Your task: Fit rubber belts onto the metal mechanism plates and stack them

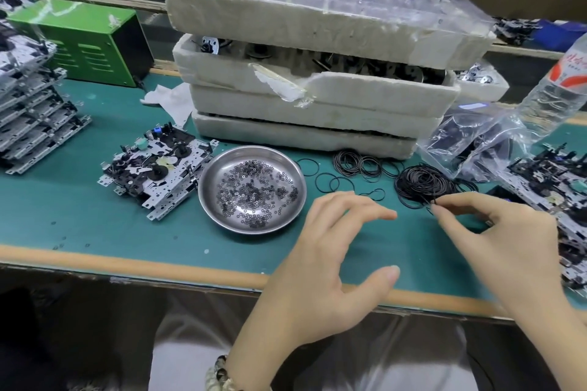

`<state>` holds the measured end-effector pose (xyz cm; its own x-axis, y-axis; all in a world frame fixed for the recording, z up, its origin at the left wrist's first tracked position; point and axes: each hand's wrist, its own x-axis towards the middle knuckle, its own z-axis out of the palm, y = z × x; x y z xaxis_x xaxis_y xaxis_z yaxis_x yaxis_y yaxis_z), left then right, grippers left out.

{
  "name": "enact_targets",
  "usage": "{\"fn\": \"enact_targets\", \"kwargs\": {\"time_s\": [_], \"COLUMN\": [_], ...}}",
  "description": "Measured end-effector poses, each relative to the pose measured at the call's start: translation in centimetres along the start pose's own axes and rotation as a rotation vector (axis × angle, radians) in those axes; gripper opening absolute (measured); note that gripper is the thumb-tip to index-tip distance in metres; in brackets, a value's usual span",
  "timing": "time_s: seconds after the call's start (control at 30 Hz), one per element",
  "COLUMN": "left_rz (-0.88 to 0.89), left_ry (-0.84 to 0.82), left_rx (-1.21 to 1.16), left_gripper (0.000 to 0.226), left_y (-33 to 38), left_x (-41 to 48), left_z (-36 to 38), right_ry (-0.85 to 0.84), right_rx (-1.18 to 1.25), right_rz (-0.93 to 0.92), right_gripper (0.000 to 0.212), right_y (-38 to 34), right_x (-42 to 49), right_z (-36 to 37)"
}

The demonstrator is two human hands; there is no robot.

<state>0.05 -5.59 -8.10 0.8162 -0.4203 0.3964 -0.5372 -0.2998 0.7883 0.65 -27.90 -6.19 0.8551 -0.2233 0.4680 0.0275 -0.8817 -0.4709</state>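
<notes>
A tangled pile of black rubber belts [424, 185] lies on the green mat, with loose belts [359, 165] spread to its left. My right hand [505, 232] pinches a belt at the pile's near edge between thumb and fingertips. Left of it, my left hand [333, 251] hovers over the mat with fingers spread and relaxed, holding nothing. A short stack of metal mechanism plates [158, 168] sits left of a steel dish. More plates are piled at the far left [31, 117] and at the right edge [559, 187].
The steel dish [290, 200] holds several small washers. Stacked foam trays [317, 79] of parts stand behind it. A green metal box [85, 41] is at the back left. Plastic bags [470, 136] and a water bottle [559, 86] lie at right. The table's wooden edge [158, 267] runs along the front.
</notes>
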Motion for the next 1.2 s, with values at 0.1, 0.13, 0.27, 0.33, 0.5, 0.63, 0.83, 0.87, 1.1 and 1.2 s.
{"fn": "enact_targets", "kwargs": {"time_s": [0.1, 0.13, 0.27, 0.33, 0.5, 0.63, 0.83, 0.87, 1.1, 1.2], "left_rz": [0.005, 0.005, 0.005, 0.008, -0.029, 0.032, -0.138, -0.152, 0.07, 0.107], "left_ry": [-0.001, -0.002, 0.0, 0.007, 0.096, 0.297, 0.525, 0.513, 0.298, 0.308], "left_rx": [0.005, 0.008, 0.008, 0.002, 0.014, 0.491, 1.022, 1.066, 1.223, 1.307], "left_gripper": [0.045, 0.045, 0.044, 0.042, 0.033, 0.026, 0.021, 0.023, 0.033, 0.035], "left_y": [0.0, 0.0, -0.1, 0.0, 0.4, -1.2, -5.9, -6.6, -7.3, -6.5], "left_x": [0.0, 0.0, 0.0, 0.0, -0.3, -0.8, -0.7, -0.6, 0.2, 0.7], "left_z": [0.0, 0.1, 0.1, 0.0, -1.4, -5.7, -14.0, -14.9, -16.7, -17.7], "right_ry": [-0.006, -0.008, 0.006, 0.05, 0.11, -0.007, 0.012, 0.011, 0.006, 0.015], "right_rx": [0.066, 0.08, 0.125, 0.14, 0.232, 0.435, 0.471, 0.467, 0.457, 0.466], "right_rz": [0.022, 0.023, 0.03, 0.014, -0.081, 0.019, 0.087, 0.091, 0.09, 0.098], "right_gripper": [0.01, 0.01, 0.009, 0.011, 0.005, 0.004, 0.013, 0.014, 0.015, 0.015], "right_y": [-0.2, -0.3, -0.3, -0.5, -1.7, -2.7, -2.3, -2.2, -2.1, -2.2], "right_x": [0.0, 0.0, -0.2, -0.5, -1.7, -2.5, -2.6, -2.6, -2.8, -2.8], "right_z": [0.1, 0.1, 0.5, 0.9, 1.9, 2.6, 3.0, 3.0, 3.0, 3.0]}}
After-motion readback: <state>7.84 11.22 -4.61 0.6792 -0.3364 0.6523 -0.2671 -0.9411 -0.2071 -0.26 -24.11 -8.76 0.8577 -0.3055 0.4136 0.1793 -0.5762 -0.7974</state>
